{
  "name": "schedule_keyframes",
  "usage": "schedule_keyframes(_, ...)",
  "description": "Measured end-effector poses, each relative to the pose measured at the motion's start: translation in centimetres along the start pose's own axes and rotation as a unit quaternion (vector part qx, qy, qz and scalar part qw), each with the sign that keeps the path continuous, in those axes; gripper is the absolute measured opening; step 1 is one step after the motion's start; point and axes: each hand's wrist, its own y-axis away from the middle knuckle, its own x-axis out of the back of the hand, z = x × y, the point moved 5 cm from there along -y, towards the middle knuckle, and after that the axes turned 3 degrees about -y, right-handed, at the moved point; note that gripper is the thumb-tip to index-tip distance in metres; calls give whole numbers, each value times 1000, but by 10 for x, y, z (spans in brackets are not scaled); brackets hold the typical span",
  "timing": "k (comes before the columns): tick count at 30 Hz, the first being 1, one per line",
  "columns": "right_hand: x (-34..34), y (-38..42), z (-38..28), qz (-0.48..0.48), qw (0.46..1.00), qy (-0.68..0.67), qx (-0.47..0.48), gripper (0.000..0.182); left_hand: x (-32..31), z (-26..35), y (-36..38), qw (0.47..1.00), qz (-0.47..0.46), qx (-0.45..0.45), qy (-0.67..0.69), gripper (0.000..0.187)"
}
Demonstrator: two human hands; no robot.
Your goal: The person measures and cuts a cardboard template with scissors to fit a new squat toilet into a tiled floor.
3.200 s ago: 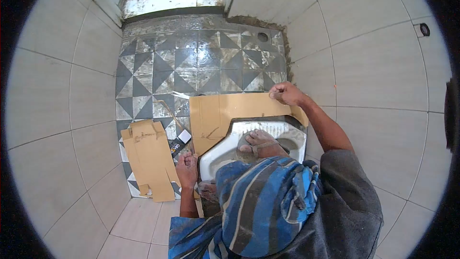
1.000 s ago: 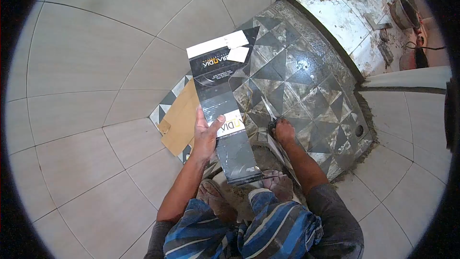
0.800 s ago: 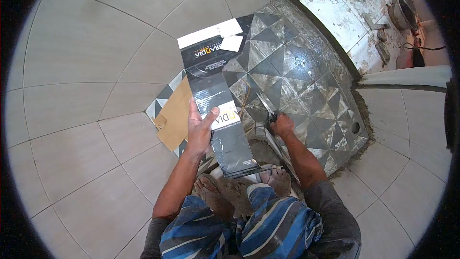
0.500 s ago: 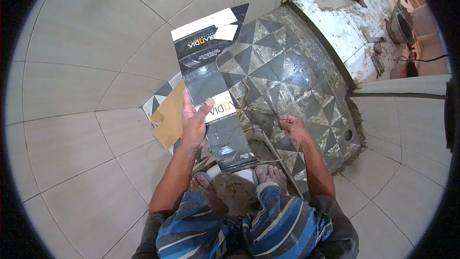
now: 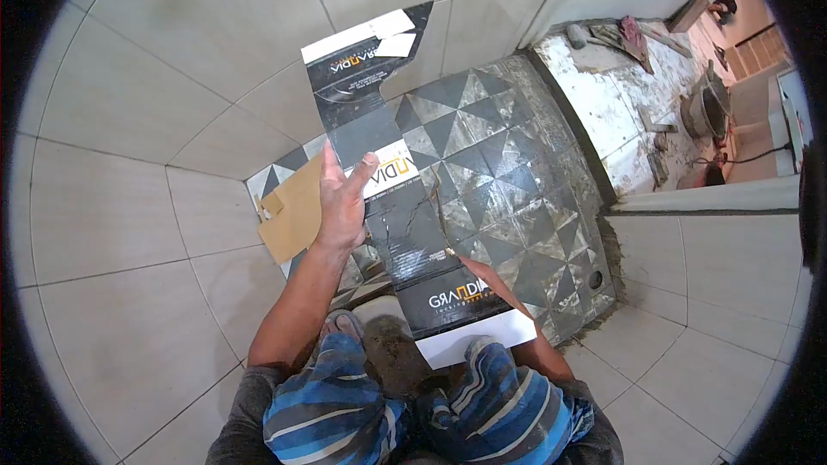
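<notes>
A long unfolded cardboard box [image 5: 357,125], black with white panels and printed lettering, stretches from the wall side down over my knees. My left hand [image 5: 346,198] grips its left edge near the middle, thumb on the printed face and fingers at the edge. My right hand [image 5: 461,260] is mostly behind the lower part of the box; only a bit shows at its right edge, so its fingers are hidden. A brown cardboard piece [image 5: 297,211] lies on the patterned floor left of my left hand.
Grey and white patterned tiles [image 5: 508,155] cover the floor, with a round drain hole [image 5: 595,280] at the right. Beyond a dark raised edge are a bucket [image 5: 708,108], a reddish cloth [image 5: 631,32] and scattered tools. Beige tiled walls [image 5: 112,189] stand around me.
The box's lower end has unfolded toward me, showing another printed panel and a white flap. My right hand has moved down and left, behind the box. The camera view has shifted.
</notes>
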Motion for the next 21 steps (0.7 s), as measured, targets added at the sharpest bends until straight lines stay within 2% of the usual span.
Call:
schedule_keyframes(4, -5, 0, 16, 40, 999, 14, 15, 57, 16, 3, 4, 1000, 16, -19, -6, 60)
schedule_keyframes(8, -7, -2, 17, 35, 999, 4, 33, 58, 22, 5, 3, 999, 15, -45, -27, 62)
schedule_keyframes(10, 1, -6, 36, 34, 997, 68, 13, 52, 25, 3, 3, 998, 17, -49, -33, 62)
schedule_keyframes(13, -17, -5, -1, 16, 999, 49, 14, 41, 31, 2, 3, 996, 22, -65, -64, 60)
schedule_keyframes(16, -19, -5, -1, 31, 997, 56, 32, 31, 32, 2, 5, 995, 33, -55, -78, 59)
schedule_keyframes(21, -22, -4, 4, 40, 994, 104, 20, 30, 32, 4, 10, 996, 33, -67, -53, 55)
